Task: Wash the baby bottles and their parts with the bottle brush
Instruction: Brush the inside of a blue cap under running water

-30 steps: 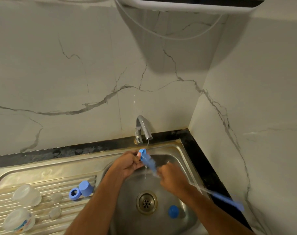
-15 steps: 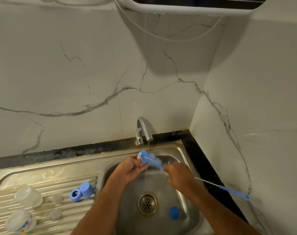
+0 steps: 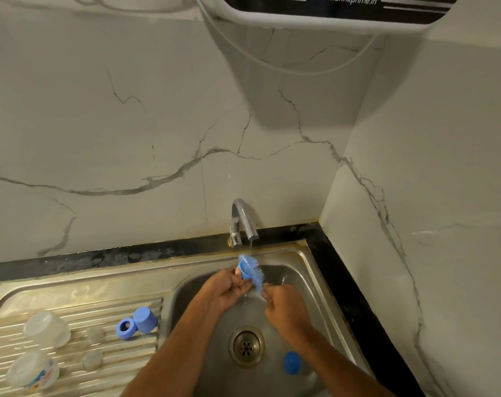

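**Brush crossing the ring, right under the tap**

So both hands were up over the back half of the sink basin, right below the tap (image 3: 245, 222). The left hand (image 3: 229, 290) was pinching a small blue ring (image 3: 242, 271) (a bottle collar, as far as I could tell) between fingers and thumb, holding it up near the thin stream of water. The right hand (image 3: 283, 308) was curled round the stem of the bottle brush (image 3: 252, 272), gripping just below the bristles. The handle end was hidden behind the hand and arm, so I couldn't place it.

The bit that mattered: the brush's long axis ran diagonally, from the right hand up and away toward the back-left, with the bristle head poking past the ring on its far side. So the ring sat straight ahead of the right hand along that line, and the left hand was the one touching it. My guess is the next stroke had to run along that same diagonal, with the left hand keeping the ring square to it.

Further out, a blue cap (image 3: 292, 363) lay in the basin, right of the drain (image 3: 246, 345). On the ribbed drainboard (image 3: 71, 290) at the sink's left, another blue ring and cap (image 3: 137, 323) sat touching near the basin edge, with two clear bottles (image 3: 40, 351) toward the left edge and a couple of clear teat-like bits (image 3: 94, 348) between.
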`<state>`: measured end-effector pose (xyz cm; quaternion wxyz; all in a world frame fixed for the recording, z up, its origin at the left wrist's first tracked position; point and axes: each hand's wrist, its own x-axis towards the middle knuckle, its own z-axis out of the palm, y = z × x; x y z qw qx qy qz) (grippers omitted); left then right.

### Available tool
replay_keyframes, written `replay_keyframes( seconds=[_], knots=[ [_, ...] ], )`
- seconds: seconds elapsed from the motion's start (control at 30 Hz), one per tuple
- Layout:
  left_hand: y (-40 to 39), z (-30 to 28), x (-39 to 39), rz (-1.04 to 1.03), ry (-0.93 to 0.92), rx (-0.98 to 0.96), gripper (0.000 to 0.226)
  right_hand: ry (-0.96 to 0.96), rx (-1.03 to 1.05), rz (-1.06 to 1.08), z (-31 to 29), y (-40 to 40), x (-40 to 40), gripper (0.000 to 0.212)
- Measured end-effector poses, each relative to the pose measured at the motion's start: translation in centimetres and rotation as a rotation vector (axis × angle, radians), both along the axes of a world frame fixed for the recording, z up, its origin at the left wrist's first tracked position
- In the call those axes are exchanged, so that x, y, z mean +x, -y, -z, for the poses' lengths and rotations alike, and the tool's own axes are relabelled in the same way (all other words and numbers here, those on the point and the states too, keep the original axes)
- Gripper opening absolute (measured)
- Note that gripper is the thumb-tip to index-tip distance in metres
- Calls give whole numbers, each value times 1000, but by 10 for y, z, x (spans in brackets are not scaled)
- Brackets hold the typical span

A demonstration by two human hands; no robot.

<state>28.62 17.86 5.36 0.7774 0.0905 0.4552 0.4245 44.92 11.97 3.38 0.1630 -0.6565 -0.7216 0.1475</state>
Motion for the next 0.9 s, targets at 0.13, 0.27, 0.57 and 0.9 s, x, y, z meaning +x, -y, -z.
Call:
replay_keyframes(
  seconds=[0.13,0.27,0.57,0.9],
  knots=[
    [-1,-3,-6,-17,-29,15,29,26,4,-44,-3,-2,-2,19],
    [-8,-7,-4,2,-46,-4,31,9,-9,-105,-2,0,1,19],
    [-14,-2,5,-89,56,-76,29,-328,80,195,-15,-3,31,45],
    [-28,8,6,-43,106,-119,35,-377,46,277,1,0,46,49]
  ],
)
